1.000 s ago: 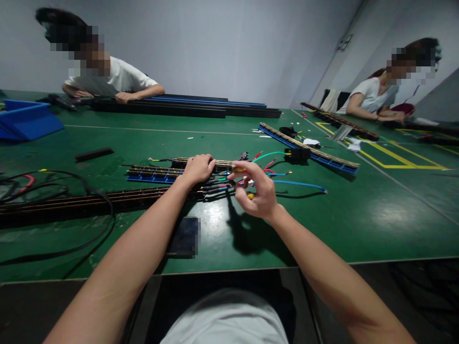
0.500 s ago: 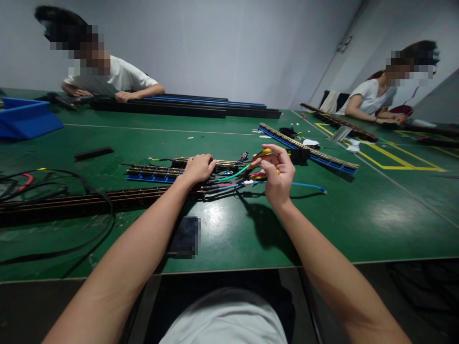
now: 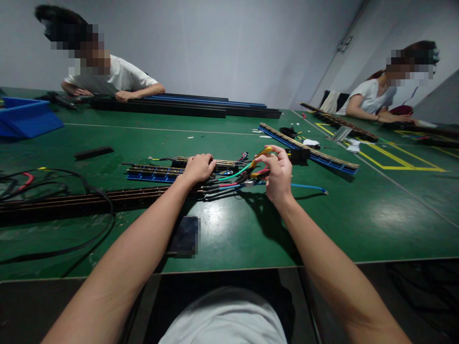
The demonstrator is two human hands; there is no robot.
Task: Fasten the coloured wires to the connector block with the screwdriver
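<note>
My right hand (image 3: 280,174) is closed around yellow-handled pliers (image 3: 264,153), with the handles spread. Their dark jaws point down and left, at the wires beside a small white tag (image 3: 248,183). My left hand (image 3: 199,168) rests over the brass-topped strips, fingers curled down and their tips hidden; what they grip does not show. A blue-based strip (image 3: 150,174) emerges left of this hand. A long dark rail (image 3: 143,195) passes under my left forearm, and red, blue and black wires leave its right end. A green wire (image 3: 234,176) curves up toward the pliers.
Black cables (image 3: 86,184) loop at the left, near a blue bin (image 3: 30,119). A dark flat device (image 3: 184,235) lies by the front edge. Another blue-based strip (image 3: 308,149) lies behind my right hand. Two people sit across the table, one behind long black bars (image 3: 186,109).
My right hand has turned slightly, and the pliers' jaws have come down and left to the wires by the white tag. My left hand stays put. The co-worker at right has shifted their hands.
</note>
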